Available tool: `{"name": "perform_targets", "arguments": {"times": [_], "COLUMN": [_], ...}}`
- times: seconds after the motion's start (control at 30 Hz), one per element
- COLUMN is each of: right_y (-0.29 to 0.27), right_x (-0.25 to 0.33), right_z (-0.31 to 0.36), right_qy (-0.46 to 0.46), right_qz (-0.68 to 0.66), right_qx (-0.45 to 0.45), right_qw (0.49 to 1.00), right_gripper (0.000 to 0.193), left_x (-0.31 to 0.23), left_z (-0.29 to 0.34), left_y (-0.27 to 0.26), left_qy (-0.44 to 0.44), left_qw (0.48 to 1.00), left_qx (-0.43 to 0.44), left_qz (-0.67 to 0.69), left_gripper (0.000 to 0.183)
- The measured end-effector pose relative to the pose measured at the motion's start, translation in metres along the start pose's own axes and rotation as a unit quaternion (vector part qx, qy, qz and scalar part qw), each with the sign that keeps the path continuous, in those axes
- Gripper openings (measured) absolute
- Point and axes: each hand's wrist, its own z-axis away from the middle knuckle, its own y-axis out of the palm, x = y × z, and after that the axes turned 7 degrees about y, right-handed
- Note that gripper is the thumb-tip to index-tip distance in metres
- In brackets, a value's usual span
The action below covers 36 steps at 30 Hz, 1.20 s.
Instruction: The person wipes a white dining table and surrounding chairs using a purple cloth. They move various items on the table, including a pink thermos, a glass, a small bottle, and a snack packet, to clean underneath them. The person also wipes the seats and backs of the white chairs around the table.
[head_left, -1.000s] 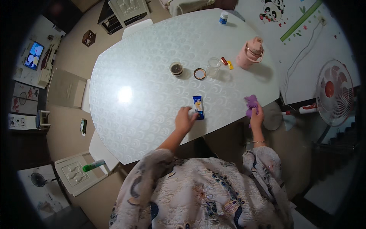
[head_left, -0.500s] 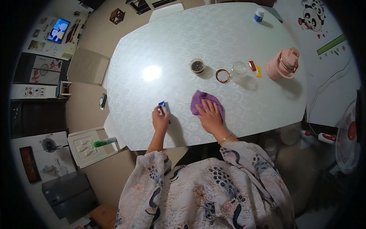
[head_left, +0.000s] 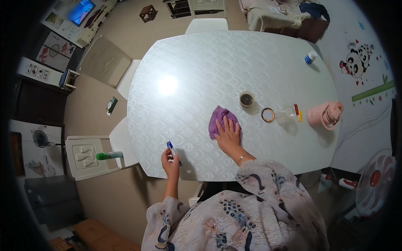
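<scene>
My left hand [head_left: 170,162] is closed around a narrow blue-and-white packet [head_left: 169,145], holding it just above the table near the front left edge. Part of the packet is hidden by the fingers. To the right and farther in, my right hand [head_left: 228,137] lies flat with fingers apart on a crumpled purple cloth [head_left: 215,122], pressing it on the white patterned table [head_left: 188,67]. Beyond the cloth to the right are a glass jar with dark contents [head_left: 247,99], a round lid with a copper-coloured rim [head_left: 268,115] and a clear glass jar [head_left: 286,115].
Red [head_left: 296,109] and yellow sachets [head_left: 300,116] lie by the clear jar. A pink jug-like bottle [head_left: 325,115] stands at the right edge, a white-and-blue bottle [head_left: 310,57] far right. White chairs [head_left: 125,140] flank the left side, one holding a green-capped bottle [head_left: 109,155]. A fan [head_left: 375,178] stands right.
The view has shifted, so the table sits lower in the picture. My right hand and the cloth have slid left, away from the jars. My left hand has come nearer the front edge with the packet.
</scene>
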Motion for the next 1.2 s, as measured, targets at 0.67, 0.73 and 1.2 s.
{"name": "perform_targets", "arguments": {"times": [0.67, 0.73, 1.2], "right_y": [0.039, 0.021, -0.026], "right_x": [0.094, 0.066, -0.118], "right_z": [-0.032, 0.044, 0.139], "right_qy": [-0.188, -0.181, 0.125], "right_qz": [-0.005, -0.038, 0.073], "right_qx": [0.002, 0.021, -0.039], "right_qw": [0.982, 0.983, 0.989], "right_gripper": [0.056, 0.058, 0.062], "left_x": [0.063, 0.066, 0.033], "left_z": [-0.076, -0.094, -0.144], "left_y": [-0.080, -0.053, 0.021], "left_qy": [0.041, 0.026, 0.111], "left_qw": [0.997, 0.997, 0.949], "left_qx": [-0.027, 0.016, 0.056], "left_qz": [-0.061, -0.069, -0.291], "left_gripper": [0.045, 0.045, 0.038]}}
